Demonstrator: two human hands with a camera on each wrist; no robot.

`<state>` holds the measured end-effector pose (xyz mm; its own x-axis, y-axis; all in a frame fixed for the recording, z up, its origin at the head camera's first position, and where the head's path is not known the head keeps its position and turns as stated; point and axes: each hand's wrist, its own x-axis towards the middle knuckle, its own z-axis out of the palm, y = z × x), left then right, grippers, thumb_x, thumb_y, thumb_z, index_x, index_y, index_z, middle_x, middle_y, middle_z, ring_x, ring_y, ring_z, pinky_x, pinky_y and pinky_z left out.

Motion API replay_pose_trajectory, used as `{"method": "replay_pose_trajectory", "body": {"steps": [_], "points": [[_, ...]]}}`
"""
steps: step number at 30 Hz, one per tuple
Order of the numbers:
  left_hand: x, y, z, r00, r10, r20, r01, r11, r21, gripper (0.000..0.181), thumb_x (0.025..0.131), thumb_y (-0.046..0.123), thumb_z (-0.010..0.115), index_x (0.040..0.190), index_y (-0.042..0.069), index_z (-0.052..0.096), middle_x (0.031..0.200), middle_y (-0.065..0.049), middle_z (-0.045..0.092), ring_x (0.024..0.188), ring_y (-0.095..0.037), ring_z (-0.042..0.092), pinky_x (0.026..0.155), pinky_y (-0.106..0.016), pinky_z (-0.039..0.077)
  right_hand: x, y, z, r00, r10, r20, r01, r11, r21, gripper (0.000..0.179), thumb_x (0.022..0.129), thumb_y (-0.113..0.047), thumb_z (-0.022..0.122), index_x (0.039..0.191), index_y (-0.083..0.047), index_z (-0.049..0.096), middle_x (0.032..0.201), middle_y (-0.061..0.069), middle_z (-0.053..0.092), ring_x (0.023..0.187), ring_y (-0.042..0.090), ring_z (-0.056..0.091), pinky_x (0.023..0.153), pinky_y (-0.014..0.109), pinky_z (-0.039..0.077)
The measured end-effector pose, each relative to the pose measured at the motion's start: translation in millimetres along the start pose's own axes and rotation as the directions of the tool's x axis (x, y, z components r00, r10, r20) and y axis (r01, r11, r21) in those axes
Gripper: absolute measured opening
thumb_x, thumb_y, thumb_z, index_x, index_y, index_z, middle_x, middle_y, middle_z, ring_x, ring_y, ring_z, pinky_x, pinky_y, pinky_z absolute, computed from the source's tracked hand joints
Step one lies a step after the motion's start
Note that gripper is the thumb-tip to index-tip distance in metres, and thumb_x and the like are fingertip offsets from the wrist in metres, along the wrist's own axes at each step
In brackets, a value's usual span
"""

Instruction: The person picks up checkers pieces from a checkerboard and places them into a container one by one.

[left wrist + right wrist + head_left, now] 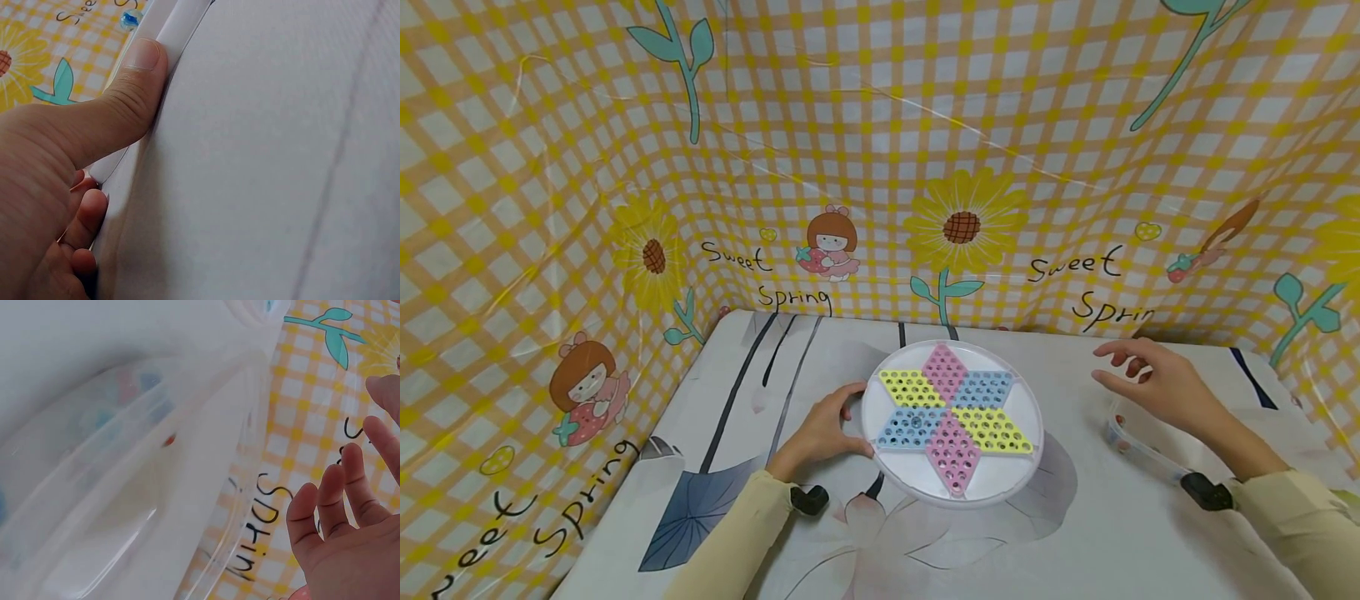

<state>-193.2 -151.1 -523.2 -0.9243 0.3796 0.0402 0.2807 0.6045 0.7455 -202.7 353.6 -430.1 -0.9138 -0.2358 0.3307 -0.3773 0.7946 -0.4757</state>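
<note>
A round white Chinese checkers board (895,483), with a pink, yellow and blue star of holes, stands at the middle of the table. My left hand (827,427) grips its left rim, thumb against the edge and the other fingers curled lower down. On the board sits a glass marble (131,20) with a blue swirl, close to the thumb in the left wrist view. Over at the right my right hand (1157,387) is held in the air with bent, spread fingers and nothing between them. Beneath it lies a clear plastic container (1150,457), partly hidden by the hand and forearm.
The white table (1097,542) has a flower and line print. A yellow checked cloth (865,158) rises behind it and along the sides. Small coloured patches and one reddish spot show at the clear container in the right wrist view.
</note>
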Motion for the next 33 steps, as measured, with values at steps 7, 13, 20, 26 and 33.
{"method": "replay_pose_trajectory", "body": {"steps": [7, 13, 20, 26, 33], "points": [[0.6, -1.1, 0.1, 1.000, -0.001, -0.002, 0.001, 1.000, 0.002, 0.104, 0.066, 0.030, 0.099, 0.152, 0.010, 0.045, 0.095, -0.003, 0.051, 0.087, -0.017, 0.046, 0.076, -0.032, 0.038, 9.8, -10.8, 5.9, 0.999, -0.045, -0.003, 0.045, 0.999, 0.014, 0.031, 0.087, -0.020, 0.084, 0.115, -0.013, 0.071, 0.097, 0.007, 0.064, 0.078, 0.012, 0.056, 0.060, 0.025, 0.047], [0.4, 0.4, -0.2, 1.000, -0.012, -0.001, 0.012, 1.000, 0.010, 0.105, 0.066, 0.031, 0.099, 0.153, 0.010, 0.044, 0.096, -0.003, 0.051, 0.087, -0.017, 0.046, 0.076, -0.032, 0.038, 16.2, -17.9, 11.5, 0.998, -0.060, 0.007, 0.060, 0.998, 0.019, 0.030, 0.088, -0.020, 0.083, 0.114, -0.014, 0.071, 0.097, 0.006, 0.063, 0.078, 0.018, 0.057, 0.061, 0.025, 0.047], [0.8, -0.4, 0.0, 1.000, -0.022, 0.005, 0.021, 1.000, 0.017, 0.104, 0.067, 0.030, 0.099, 0.153, 0.011, 0.044, 0.095, -0.003, 0.051, 0.086, -0.017, 0.045, 0.075, -0.032, 0.038, 23.5, -23.3, 20.9, 0.996, -0.088, 0.013, 0.088, 0.995, 0.039, 0.030, 0.087, -0.018, 0.084, 0.114, -0.013, 0.072, 0.097, 0.006, 0.063, 0.079, 0.024, 0.058, 0.063, 0.025, 0.046], [0.8, -0.3, -0.6, 1.000, -0.023, 0.009, 0.023, 1.000, 0.018, 0.104, 0.067, 0.030, 0.099, 0.153, 0.011, 0.044, 0.096, -0.002, 0.051, 0.087, -0.017, 0.046, 0.076, -0.031, 0.038, 30.7, -30.1, 31.0, 0.994, -0.106, 0.027, 0.104, 0.993, 0.060, 0.031, 0.087, -0.018, 0.084, 0.115, -0.014, 0.072, 0.094, 0.005, 0.065, 0.078, 0.021, 0.058, 0.061, 0.026, 0.048], [1.4, -1.2, -0.2, 1.000, -0.020, 0.005, 0.019, 1.000, 0.024, 0.104, 0.067, 0.031, 0.099, 0.153, 0.012, 0.044, 0.095, -0.002, 0.051, 0.086, -0.017, 0.046, 0.076, -0.031, 0.038, 38.2, -42.1, 41.6, 0.993, -0.103, 0.063, 0.097, 0.991, 0.096, 0.031, 0.087, -0.019, 0.084, 0.115, -0.013, 0.072, 0.096, 0.006, 0.064, 0.080, 0.022, 0.058, 0.061, 0.027, 0.049]]}}
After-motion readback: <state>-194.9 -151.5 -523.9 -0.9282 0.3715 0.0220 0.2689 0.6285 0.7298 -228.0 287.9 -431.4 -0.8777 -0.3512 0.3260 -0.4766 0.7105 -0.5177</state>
